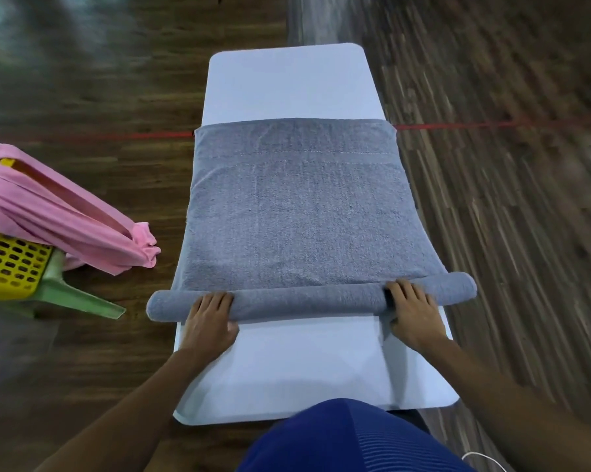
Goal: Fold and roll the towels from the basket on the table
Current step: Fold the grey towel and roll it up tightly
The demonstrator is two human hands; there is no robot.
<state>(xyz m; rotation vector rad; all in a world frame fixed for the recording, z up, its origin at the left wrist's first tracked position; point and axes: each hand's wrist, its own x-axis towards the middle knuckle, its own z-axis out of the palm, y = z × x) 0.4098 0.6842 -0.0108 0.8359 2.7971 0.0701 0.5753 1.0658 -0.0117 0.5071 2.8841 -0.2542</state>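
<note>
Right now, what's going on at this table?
A person is rolling a grey towel on the white table. The left hand and right hand both grip the roll at the near end, fingers over the top. Only a short stretch is rolled; most of the towel lies flat towards the far end. To the left, a pink towel hangs out of the yellow basket, which sits on a green stool.

My towel (297, 212) is grey on a white table (287, 83); the basket (9, 267) is yellow, its towel (59, 212) pink, the stool (72, 294) green, the floor (491, 199) brown wood-grain.
</note>
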